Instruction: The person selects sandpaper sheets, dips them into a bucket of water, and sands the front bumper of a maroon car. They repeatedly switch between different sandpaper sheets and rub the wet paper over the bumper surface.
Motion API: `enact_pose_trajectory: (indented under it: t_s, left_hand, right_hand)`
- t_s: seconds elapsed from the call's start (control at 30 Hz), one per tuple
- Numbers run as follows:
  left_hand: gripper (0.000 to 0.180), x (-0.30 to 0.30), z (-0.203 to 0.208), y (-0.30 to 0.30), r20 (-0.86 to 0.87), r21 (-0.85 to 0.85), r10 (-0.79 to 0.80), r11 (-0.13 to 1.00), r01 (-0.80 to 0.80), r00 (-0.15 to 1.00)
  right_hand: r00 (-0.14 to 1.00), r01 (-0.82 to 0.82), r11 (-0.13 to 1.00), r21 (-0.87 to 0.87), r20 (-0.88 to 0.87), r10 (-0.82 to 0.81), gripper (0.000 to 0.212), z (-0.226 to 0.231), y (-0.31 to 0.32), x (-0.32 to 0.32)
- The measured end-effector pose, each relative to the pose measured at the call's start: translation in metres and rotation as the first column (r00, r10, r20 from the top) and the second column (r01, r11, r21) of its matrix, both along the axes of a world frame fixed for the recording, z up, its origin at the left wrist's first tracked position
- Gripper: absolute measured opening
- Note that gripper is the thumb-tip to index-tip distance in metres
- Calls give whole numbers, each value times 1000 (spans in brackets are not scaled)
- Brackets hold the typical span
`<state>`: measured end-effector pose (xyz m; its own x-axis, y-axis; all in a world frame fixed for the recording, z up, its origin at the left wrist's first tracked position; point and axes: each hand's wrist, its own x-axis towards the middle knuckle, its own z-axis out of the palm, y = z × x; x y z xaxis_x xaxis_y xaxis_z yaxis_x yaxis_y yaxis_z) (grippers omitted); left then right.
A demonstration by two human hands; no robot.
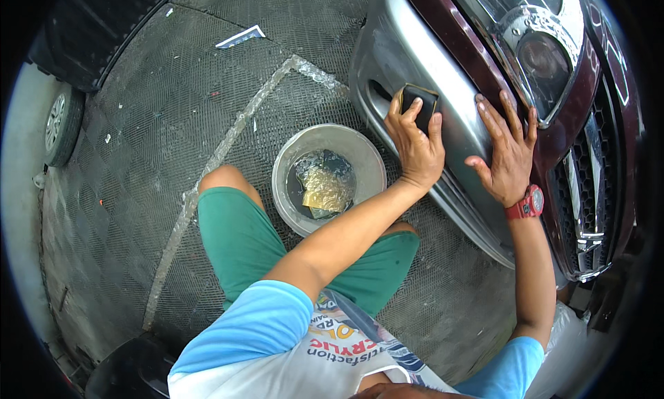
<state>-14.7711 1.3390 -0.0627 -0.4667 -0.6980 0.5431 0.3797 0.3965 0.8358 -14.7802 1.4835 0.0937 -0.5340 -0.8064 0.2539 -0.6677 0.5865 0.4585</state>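
Note:
My left hand point(417, 144) is closed round a black sanding block point(419, 101) that has yellowish-brown sheet edges, probably sandpaper. It presses the block to the silver-grey car bumper point(432, 60), beside a dark slot in it. Farther right, my right hand point(507, 149) lies with spread fingers across the bumper and the dark red panel edge above it. That hand holds nothing, and a red watch point(532, 201) is on its wrist. Between my knees and the bumper stands a grey bucket point(282, 171) of water, with a yellowish sheet point(325, 195) in it.
The car's headlight point(544, 57) and black mesh grille point(588, 250) rise at the right. A printed paper strip point(241, 37) lies on the patterned grey floor point(117, 226). A car wheel point(63, 124) stands at the far left, below a dark vehicle body.

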Motion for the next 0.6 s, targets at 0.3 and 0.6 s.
enact_pose_trajectory:
  t_s: [0.3, 0.6]
  left_hand:
    - [51, -48, 3, -57, 158, 263, -40, 965, -3, 987]
    - [42, -86, 4, -103, 241, 455, -160, 890, 34, 957]
  right_hand:
    - [1000, 10, 1000, -7, -11, -10, 95, -2, -2, 1]
    - [1000, 16, 1000, -15, -1, -16, 95, -2, -1, 2]
